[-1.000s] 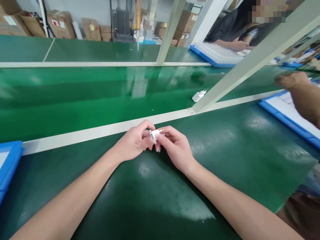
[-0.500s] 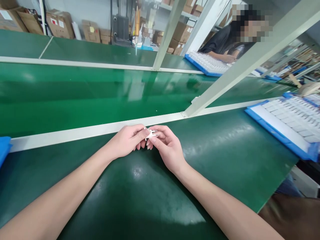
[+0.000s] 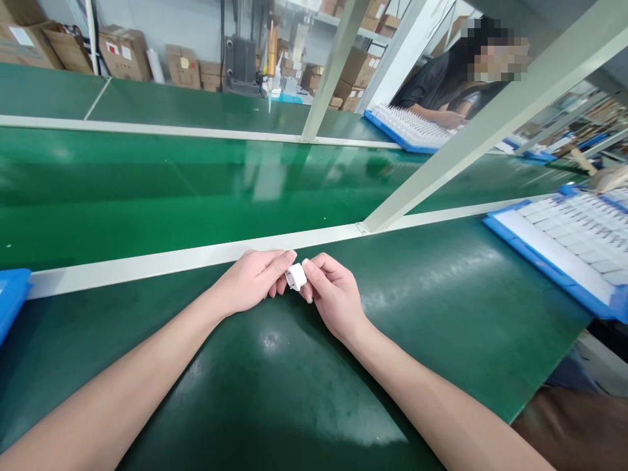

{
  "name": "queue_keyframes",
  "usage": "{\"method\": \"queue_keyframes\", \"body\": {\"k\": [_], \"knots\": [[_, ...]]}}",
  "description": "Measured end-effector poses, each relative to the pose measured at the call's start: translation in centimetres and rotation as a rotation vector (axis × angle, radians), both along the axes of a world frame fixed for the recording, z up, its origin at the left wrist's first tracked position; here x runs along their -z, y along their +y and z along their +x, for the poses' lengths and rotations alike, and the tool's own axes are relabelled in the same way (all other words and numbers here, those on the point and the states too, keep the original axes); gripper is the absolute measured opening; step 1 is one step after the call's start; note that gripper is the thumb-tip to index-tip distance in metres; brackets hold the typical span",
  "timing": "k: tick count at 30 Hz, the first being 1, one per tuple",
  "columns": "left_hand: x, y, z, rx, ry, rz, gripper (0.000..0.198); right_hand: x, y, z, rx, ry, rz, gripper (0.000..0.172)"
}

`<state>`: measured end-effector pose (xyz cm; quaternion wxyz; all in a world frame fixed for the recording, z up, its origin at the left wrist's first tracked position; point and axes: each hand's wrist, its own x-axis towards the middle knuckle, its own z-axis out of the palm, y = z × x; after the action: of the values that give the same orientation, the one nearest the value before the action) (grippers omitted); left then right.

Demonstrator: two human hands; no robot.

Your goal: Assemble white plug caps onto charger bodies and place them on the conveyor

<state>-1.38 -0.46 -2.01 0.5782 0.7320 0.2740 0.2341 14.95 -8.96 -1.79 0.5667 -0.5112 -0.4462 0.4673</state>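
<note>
A small white two-pin plug (image 3: 296, 277) is between my hands, above the green worktop (image 3: 275, 386). Its blocky white body faces me, and the pins are hardly visible at this angle. My left hand (image 3: 258, 278) pinches the plug from the left, thumb along its top edge and fingers curled beneath. From the other side, the thumb and fingertips of my right hand (image 3: 337, 291) close on its right edge. Some fingertips are hidden behind the plug and the palms.
A blue tray (image 3: 554, 265) with rows of white parts lies at right; another blue tray edge (image 3: 12, 297) shows at left. Beyond the pale rail (image 3: 196, 252) runs a shiny green belt (image 3: 161, 190). A slanted post (image 3: 441, 160) rises ahead. A person (image 3: 441, 98) sits across by another tray (image 3: 407, 127).
The plug has been turned: its pins pointed right before, and its blocky body now shows. My right hand has shifted slightly right and its fingertips have moved apart from my left hand.
</note>
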Motion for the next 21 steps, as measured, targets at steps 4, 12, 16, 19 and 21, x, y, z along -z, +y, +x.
{"method": "queue_keyframes", "body": {"k": [4, 12, 16, 19, 21], "knots": [[0.3, 0.1, 0.1, -0.007, -0.027, -0.051, 0.062, -0.3, 0.3, 0.1, -0.026, 0.122, -0.043, 0.040], [0.6, 0.1, 0.4, -0.041, -0.059, -0.039, 0.054, -1.5, 0.4, 0.4, -0.196, 0.542, -0.182, 0.028], [0.0, -0.2, 0.4, -0.050, -0.045, 0.099, 0.052, -2.2, 0.2, 0.0, -0.236, 0.528, -0.222, 0.035], [-1.0, -0.5, 0.4, -0.089, 0.023, 0.201, 0.049, -2.6, 0.4, -0.4, -0.259, 0.420, -0.206, 0.027], [-2.1, -0.5, 0.3, -0.116, 0.101, 0.276, 0.046, -2.9, 0.5, -0.7, -0.269, 0.339, -0.208, 0.023]]}}
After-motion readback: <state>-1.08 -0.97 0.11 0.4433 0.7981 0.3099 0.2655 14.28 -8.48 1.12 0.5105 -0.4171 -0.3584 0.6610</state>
